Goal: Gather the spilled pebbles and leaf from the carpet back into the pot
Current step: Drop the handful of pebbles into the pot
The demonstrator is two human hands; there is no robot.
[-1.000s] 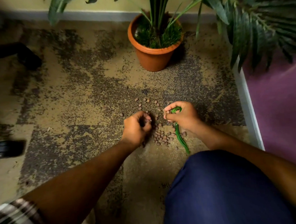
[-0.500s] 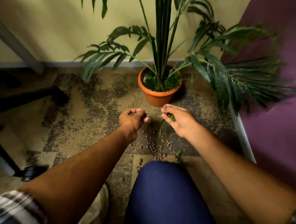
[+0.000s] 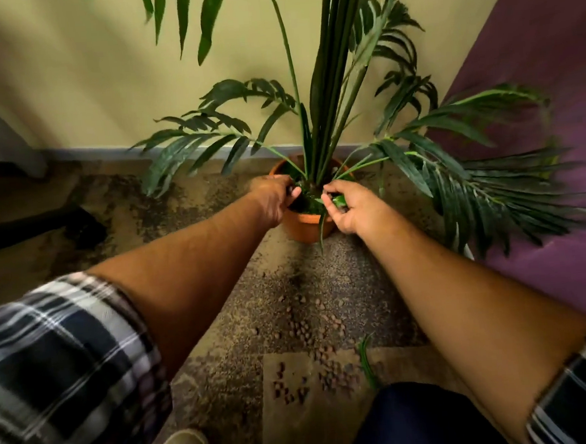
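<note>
Both hands are held over the terracotta pot (image 3: 302, 226) by the wall; the left hand (image 3: 273, 199) is curled closed at its rim, contents hidden; a green leaf (image 3: 337, 201) is pinched in the right hand (image 3: 351, 208); many pebbles (image 3: 312, 334) are left scattered on the carpet (image 3: 226, 394), another leaf strip (image 3: 367, 361) beside them.
</note>
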